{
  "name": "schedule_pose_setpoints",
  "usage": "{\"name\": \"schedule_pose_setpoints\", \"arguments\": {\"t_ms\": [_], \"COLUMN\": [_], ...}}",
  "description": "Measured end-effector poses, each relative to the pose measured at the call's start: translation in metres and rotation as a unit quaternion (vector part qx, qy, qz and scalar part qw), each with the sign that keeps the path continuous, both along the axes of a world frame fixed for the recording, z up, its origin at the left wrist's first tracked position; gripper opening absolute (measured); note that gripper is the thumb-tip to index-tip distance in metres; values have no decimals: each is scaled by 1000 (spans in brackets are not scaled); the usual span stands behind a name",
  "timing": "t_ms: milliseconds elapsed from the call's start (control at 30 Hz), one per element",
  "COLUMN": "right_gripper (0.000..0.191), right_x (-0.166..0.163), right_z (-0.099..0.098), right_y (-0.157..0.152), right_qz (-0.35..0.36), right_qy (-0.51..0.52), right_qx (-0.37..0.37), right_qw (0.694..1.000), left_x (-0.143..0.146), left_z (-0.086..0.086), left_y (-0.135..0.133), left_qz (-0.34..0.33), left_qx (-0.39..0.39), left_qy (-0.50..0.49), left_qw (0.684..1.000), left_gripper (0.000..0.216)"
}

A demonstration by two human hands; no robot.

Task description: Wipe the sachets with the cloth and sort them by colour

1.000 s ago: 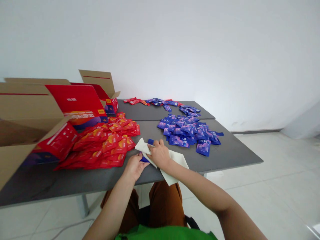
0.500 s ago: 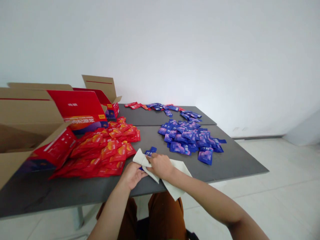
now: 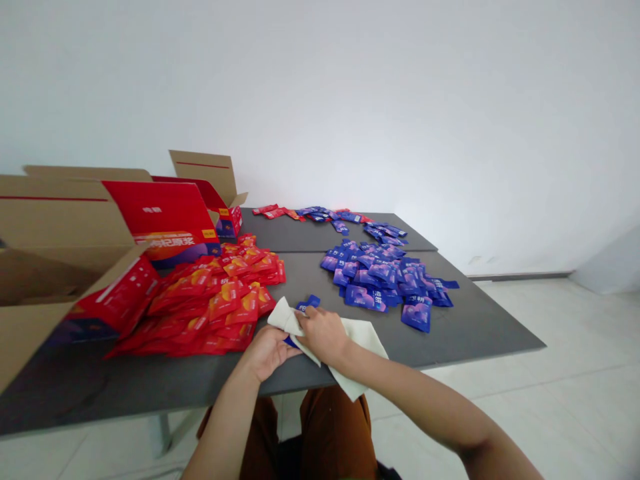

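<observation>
A pale cream cloth is bunched under my right hand, whose fingers are closed on it. Beneath the cloth, a blue sachet shows its top end, with another bit of blue by my left fingers. My left hand is closed around the lower end of that sachet, thumb at the cloth's edge. Both hands are close together at the table's front edge. Left of them lies a heap of red sachets; beyond and to the right, a heap of blue sachets.
An open cardboard box stands at the left, a second open box behind it. More red and blue sachets lie along the back of the dark grey table. A white wall rises behind.
The whole view has shifted slightly, so everything sits a little further right. Both hands keep their hold on the cloth and sachet, with hardly any movement relative to the table.
</observation>
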State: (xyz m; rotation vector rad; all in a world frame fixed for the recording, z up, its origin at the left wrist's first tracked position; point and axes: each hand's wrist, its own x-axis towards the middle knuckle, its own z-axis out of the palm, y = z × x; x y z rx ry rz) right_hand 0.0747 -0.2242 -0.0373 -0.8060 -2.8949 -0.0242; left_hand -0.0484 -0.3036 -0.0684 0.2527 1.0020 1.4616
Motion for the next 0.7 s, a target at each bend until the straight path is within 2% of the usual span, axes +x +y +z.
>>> {"name": "schedule_pose_setpoints", "arguments": {"t_ms": [67, 200, 367, 467, 633, 700], "right_gripper": [39, 34, 39, 33, 35, 36], "right_x": [3, -5, -19, -17, 2, 6], "right_z": [1, 0, -2, 0, 4, 4], "right_y": [-1, 20, 49, 43, 10, 7], "right_qz": [-1, -67, -137, -114, 5, 27], "right_qy": [-10, -29, -29, -31, -9, -10], "right_qx": [-7, -25, -10, 9, 34, 29], "right_qw": [1000, 997, 990, 993, 999, 999], "left_x": [3, 8, 9, 8, 6, 5], "left_z": [0, 1, 1, 0, -3, -4], "left_y": [2, 4, -2, -6, -7, -6], "left_qz": [12, 43, -8, -20, -7, -17], "left_qx": [8, 9, 64, 83, 72, 70], "left_qy": [-4, -16, -23, -25, -31, -33], "left_qw": [1000, 999, 998, 996, 997, 997], "left_gripper": [29, 18, 20, 21, 22, 27]}}
